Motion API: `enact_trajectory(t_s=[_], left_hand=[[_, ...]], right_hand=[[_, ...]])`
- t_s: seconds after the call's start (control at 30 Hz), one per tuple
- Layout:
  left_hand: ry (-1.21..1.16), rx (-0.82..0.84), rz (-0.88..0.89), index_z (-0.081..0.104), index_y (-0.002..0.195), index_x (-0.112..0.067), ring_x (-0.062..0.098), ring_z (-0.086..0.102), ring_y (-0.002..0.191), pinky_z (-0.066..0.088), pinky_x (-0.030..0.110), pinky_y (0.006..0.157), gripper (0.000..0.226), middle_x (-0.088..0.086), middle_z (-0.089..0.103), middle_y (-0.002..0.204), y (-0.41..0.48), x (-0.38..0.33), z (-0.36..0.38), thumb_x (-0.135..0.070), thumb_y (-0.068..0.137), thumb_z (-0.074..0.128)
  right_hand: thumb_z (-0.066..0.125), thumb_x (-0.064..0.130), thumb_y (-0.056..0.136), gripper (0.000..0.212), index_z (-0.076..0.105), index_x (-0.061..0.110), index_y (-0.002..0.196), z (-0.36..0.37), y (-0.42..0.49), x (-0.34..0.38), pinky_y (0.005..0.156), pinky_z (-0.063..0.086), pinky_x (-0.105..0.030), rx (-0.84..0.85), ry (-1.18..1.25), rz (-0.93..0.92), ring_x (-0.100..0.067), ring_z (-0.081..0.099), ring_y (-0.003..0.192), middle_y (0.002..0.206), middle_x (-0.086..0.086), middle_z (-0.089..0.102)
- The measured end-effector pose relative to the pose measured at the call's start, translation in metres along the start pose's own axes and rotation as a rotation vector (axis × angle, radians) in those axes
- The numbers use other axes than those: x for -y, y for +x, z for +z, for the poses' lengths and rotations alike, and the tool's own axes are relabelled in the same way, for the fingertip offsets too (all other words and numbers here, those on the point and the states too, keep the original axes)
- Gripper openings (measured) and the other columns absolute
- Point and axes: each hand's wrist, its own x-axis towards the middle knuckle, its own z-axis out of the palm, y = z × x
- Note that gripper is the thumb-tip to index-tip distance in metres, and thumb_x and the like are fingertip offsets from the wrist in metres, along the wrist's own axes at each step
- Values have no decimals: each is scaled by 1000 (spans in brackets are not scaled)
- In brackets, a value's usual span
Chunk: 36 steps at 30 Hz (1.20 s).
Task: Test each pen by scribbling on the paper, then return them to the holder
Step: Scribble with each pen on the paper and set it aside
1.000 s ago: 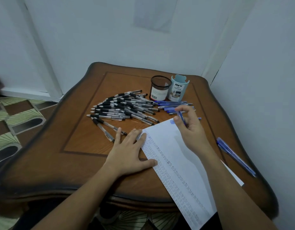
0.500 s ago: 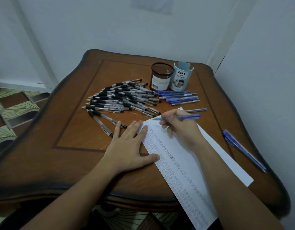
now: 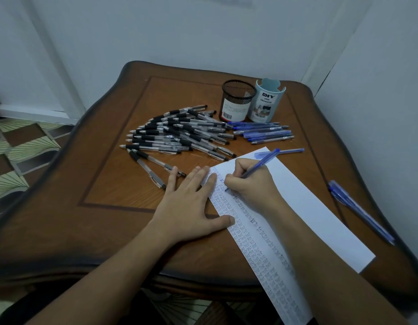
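Head view shows us black pens (image 3: pixel 180 137) heaped, our left hand (image 3: pixel 189 207) flat on the paper (image 3: pixel 309 207), our right hand (image 3: pixel 252 184) gripping a blue pen (image 3: pixel 262 164), tip on the sheet. We judge none returned yet: both holders (image 3: pixel 235 111) look empty.

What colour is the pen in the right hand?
The pen is blue, seen in the head view.

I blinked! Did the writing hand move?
Yes. The right hand with the blue pen moved from the far edge of the paper toward its scribbled left side.
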Motion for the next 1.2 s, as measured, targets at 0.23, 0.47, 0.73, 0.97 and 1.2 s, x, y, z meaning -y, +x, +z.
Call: enact_trajectory(t_s=[0.23,0.47,0.73,0.97,1.2], left_hand=[[-4,9,-2,1,157,-28,11,-10,150,-19,53,116,113,-5,-6,165,0,-1,-1,-94,65,5],[-25,-1,3,5,157,-28,11,-9,150,-22,50,115,114,-5,-3,165,0,0,-1,-94,65,8],[-23,-1,1,5,157,-28,11,-9,150,-22,49,115,115,-5,-3,165,0,-1,-2,-94,63,6],[-13,4,-5,5,157,-29,11,-8,150,-20,50,116,114,-6,-3,165,0,-1,-2,-94,63,5],[-8,3,-6,5,157,-29,11,-8,150,-20,50,116,114,-6,-3,165,0,-2,-3,-94,63,5]], right_hand=[[68,8,70,32,42,18,53,3,0,-2,57,42,-38,-4,18,-17,-25,51,54,49,-10,46],[68,7,68,36,40,22,51,2,-1,0,58,42,-39,11,-1,-14,-21,50,53,45,3,44],[69,-1,74,42,40,21,52,0,-1,-1,57,43,-34,-2,-10,-18,-20,54,53,45,2,46],[69,0,75,45,41,23,50,1,-1,-1,56,40,-31,-20,-31,-38,-17,50,53,45,6,42],[69,3,74,42,41,24,50,0,-1,-1,57,42,-33,-8,-37,-34,-23,53,53,45,6,43]])
